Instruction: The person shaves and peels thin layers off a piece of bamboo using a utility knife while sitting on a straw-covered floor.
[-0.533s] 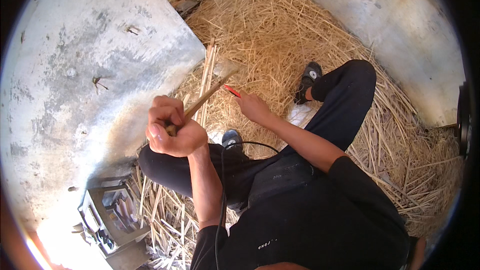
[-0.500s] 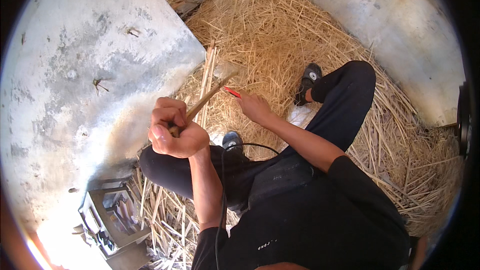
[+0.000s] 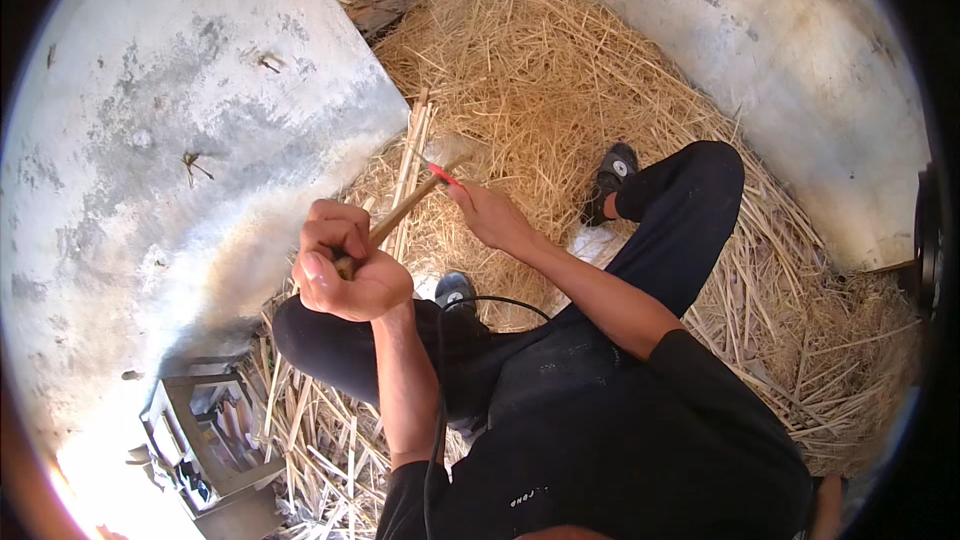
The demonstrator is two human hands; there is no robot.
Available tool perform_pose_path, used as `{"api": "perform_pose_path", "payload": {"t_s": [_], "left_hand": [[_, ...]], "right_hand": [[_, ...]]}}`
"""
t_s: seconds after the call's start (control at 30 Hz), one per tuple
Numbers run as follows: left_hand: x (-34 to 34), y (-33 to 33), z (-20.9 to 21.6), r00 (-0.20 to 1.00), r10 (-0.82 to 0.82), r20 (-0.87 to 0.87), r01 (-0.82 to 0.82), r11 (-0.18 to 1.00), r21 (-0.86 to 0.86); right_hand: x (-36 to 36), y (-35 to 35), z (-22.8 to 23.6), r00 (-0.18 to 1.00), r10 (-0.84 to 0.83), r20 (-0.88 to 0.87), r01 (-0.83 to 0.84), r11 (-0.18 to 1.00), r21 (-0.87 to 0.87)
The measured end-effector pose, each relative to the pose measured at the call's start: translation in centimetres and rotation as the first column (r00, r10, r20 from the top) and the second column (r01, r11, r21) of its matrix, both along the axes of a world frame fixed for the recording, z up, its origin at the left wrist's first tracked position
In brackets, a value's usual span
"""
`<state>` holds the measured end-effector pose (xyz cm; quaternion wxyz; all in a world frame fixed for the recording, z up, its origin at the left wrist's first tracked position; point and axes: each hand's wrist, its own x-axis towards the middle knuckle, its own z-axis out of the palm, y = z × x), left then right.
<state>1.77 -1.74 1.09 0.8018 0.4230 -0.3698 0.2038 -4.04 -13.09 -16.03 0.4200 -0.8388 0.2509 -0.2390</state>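
Note:
A brownish wooden stick (image 3: 408, 206) slants up and to the right from my left hand (image 3: 352, 265), whose fingers are wrapped round its lower end. My right hand (image 3: 492, 218) is closed on a slim red-handled tool, probably a knife (image 3: 445, 176), though its blade hardly shows. The red part crosses the stick near its upper end; I cannot tell whether they touch. Both hands are in front of my bent legs, above the straw. Behind the stick lie several pale, thin strips (image 3: 418, 140).
Loose straw (image 3: 540, 80) covers the floor, with coarser stalks at the right. A worn whitewashed wall (image 3: 230, 90) rises at the left. An open box of odds and ends (image 3: 190, 398) stands at the lower left. A black cable (image 3: 441, 360) hangs by my left arm.
My right hand has moved a little left with the red tool, which now crosses the stick farther from its tip. My left hand keeps its grip. The view has shifted slightly.

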Motion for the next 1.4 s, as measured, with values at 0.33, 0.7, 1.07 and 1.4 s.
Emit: {"api": "perform_pose_path", "payload": {"t_s": [0.33, 0.7, 1.07, 1.4], "left_hand": [[-0.5, -0.1, 0.0, 0.999, 0.031, 0.027, -0.030, 0.999, -0.024], [-6.9, 5.3, -0.1, 0.967, 0.132, 0.217, -0.105, 0.986, -0.130], [3.2, 6.8, 2.1, 0.995, -0.100, 0.000, 0.083, 0.822, 0.564], [13.8, 1.1, 15.3, 0.972, -0.234, 0.038, 0.171, 0.804, 0.570]], "right_hand": [[0.6, 0.0, -5.8, 0.982, -0.190, 0.012, 0.188, 0.979, 0.078], [0.6, 4.2, 12.2, 0.883, -0.088, 0.461, -0.449, 0.129, 0.884], [0.6, -2.4, 12.4, 0.922, 0.194, 0.335, -0.266, 0.946, 0.185], [-1.6, -3.9, 5.5, 0.924, 0.382, 0.032, -0.370, 0.911, -0.184]]}}
